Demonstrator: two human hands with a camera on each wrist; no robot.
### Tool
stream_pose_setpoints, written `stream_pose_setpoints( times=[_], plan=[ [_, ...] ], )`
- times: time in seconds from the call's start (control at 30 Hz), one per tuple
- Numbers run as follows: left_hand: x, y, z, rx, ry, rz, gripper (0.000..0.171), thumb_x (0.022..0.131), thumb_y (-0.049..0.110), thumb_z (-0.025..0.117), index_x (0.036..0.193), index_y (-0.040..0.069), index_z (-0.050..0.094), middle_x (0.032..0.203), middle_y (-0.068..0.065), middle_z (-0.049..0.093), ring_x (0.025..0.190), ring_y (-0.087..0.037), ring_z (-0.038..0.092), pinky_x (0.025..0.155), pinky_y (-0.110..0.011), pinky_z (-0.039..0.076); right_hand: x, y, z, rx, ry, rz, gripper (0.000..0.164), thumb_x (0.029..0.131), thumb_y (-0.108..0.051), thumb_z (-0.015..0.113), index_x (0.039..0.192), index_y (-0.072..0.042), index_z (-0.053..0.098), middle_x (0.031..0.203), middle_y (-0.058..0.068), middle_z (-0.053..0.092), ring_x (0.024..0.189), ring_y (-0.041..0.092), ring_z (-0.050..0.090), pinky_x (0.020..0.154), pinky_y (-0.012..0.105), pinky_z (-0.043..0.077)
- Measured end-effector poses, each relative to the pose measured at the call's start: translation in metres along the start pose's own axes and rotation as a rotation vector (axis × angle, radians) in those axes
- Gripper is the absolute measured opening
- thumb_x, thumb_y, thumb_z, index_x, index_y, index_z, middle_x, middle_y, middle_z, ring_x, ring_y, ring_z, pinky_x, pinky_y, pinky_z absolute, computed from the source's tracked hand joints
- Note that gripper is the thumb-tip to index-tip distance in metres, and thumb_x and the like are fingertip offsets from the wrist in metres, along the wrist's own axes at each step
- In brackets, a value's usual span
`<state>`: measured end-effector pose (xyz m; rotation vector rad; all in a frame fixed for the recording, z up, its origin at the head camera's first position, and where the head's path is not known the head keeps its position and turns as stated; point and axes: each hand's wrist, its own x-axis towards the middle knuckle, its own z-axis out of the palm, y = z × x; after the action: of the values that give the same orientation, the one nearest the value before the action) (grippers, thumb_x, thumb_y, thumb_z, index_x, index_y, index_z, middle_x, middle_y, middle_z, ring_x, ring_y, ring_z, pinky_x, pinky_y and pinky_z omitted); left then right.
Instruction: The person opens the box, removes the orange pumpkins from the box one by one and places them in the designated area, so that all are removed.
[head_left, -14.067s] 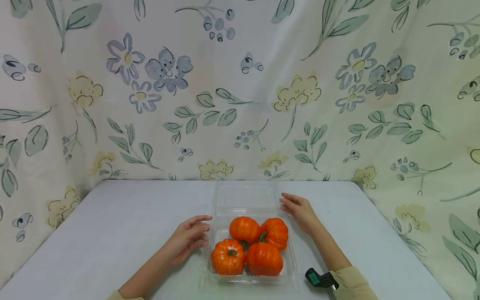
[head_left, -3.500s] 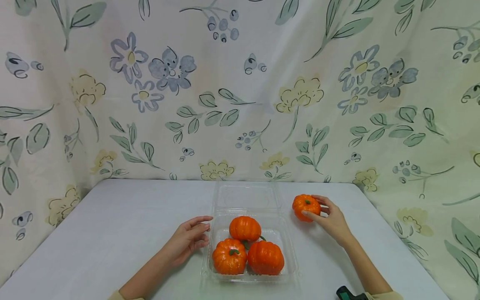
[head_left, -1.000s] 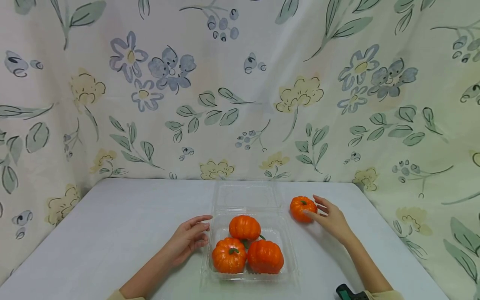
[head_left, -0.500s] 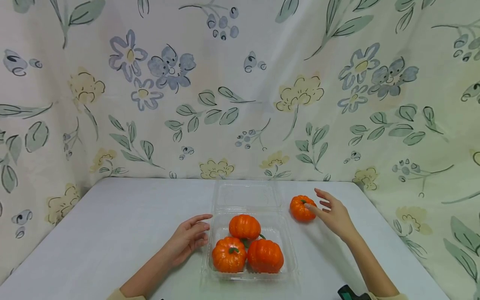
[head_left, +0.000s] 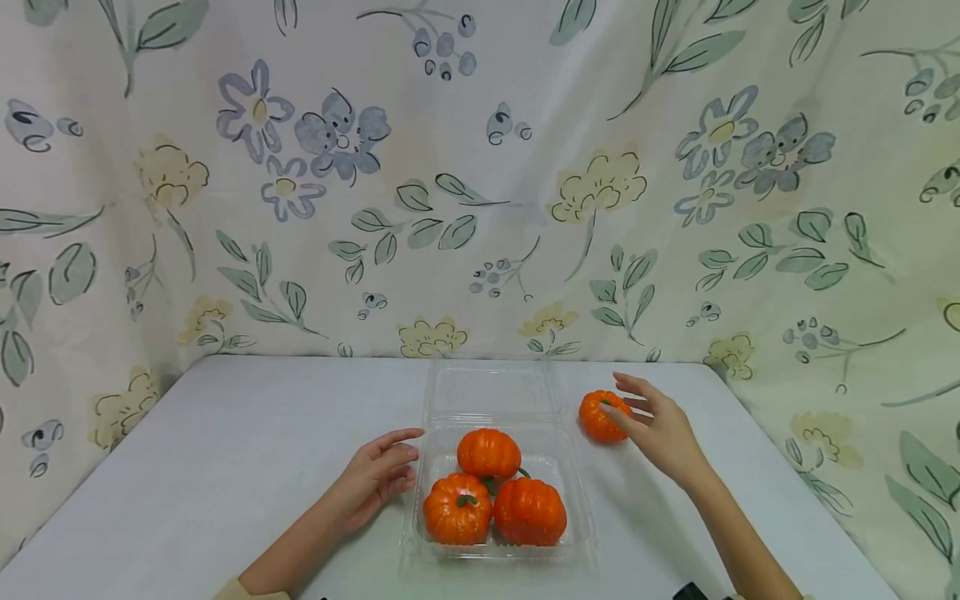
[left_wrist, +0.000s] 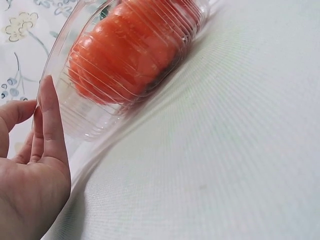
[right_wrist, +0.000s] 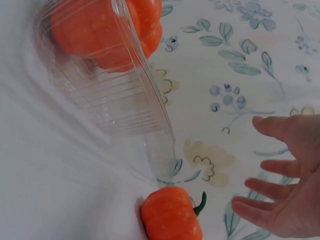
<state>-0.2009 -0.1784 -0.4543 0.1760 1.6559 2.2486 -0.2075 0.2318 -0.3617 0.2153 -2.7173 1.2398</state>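
A hinged clear plastic container (head_left: 573, 517) lies with its lid (head_left: 491, 392) folded back, and 3 orange toy pumpkins, one of them a front-right pumpkin (head_left: 529, 512), sit in it. My left hand (head_left: 372, 483) is at its left side; in the left wrist view the straight fingers (left_wrist: 51, 125) touch the rim. A fourth pumpkin (head_left: 596, 421) stands on the table to the right of the container. My right hand (head_left: 663, 433) hovers at its right side with spread fingers, the thumb overlapping it in the head view; the right wrist view shows a gap between fingertips and pumpkin (right_wrist: 171, 217).
The white table (head_left: 262, 442) reaches back to a hanging floral cloth (head_left: 480, 250). A dark wrist device (head_left: 690, 592) shows at the bottom edge near my right sleeve.
Earlier the fourth pumpkin was in the container; my right hand carried it out to the right, set it down and let go. It has since lifted slightly. My left hand stays at the rim.
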Motion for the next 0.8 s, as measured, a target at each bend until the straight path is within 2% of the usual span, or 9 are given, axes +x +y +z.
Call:
stream_pose_setpoints(
  times=[0.13,0.3,0.4,0.6,0.8],
  plan=[
    [0.0,0.0,0.0,0.004,0.002,-0.002,0.036,0.108,0.012,0.059,0.143,0.005,0.057,0.098,0.005,0.066,0.076,-0.008,0.065,0.077,-0.02,0.062,-0.004,-0.006,0.003,0.025,-0.015,-0.046,0.058,0.101,-0.017,0.073,0.151,0.001,0.051,0.147,0.03,0.057,0.128,0.05,0.061,0.104,0.056,0.055],
    [0.0,0.001,0.0,0.013,0.003,-0.003,0.039,0.108,0.013,0.059,0.145,0.003,0.054,0.099,0.004,0.066,0.077,-0.008,0.064,0.078,-0.02,0.062,-0.009,-0.014,0.007,0.057,-0.063,-0.075,0.054,0.099,-0.015,0.074,0.148,-0.001,0.055,0.143,0.028,0.06,0.123,0.046,0.065,0.096,0.046,0.062],
    [0.0,0.001,0.0,0.017,0.008,-0.006,0.04,0.108,0.014,0.06,0.146,0.002,0.053,0.099,0.004,0.066,0.077,-0.008,0.064,0.078,-0.02,0.062,-0.011,-0.018,0.009,0.087,-0.107,-0.086,0.055,0.099,-0.019,0.075,0.148,-0.003,0.055,0.141,0.026,0.061,0.124,0.046,0.065,0.094,0.041,0.063],
    [-0.001,0.001,0.0,0.011,0.014,-0.018,0.039,0.108,0.014,0.06,0.145,0.004,0.055,0.099,0.004,0.066,0.076,-0.008,0.064,0.078,-0.02,0.062,-0.015,-0.022,0.014,0.174,-0.2,-0.144,0.055,0.098,-0.022,0.076,0.146,-0.004,0.057,0.14,0.022,0.063,0.126,0.046,0.064,0.096,0.037,0.062],
    [0.0,0.001,-0.001,0.013,0.006,-0.018,0.04,0.108,0.014,0.06,0.146,0.003,0.053,0.101,0.004,0.066,0.077,-0.008,0.064,0.078,-0.02,0.062,-0.019,-0.024,0.021,0.245,-0.319,-0.147,0.055,0.098,-0.022,0.077,0.145,-0.003,0.057,0.143,0.022,0.06,0.125,0.047,0.062,0.095,0.032,0.061]
  ],
)
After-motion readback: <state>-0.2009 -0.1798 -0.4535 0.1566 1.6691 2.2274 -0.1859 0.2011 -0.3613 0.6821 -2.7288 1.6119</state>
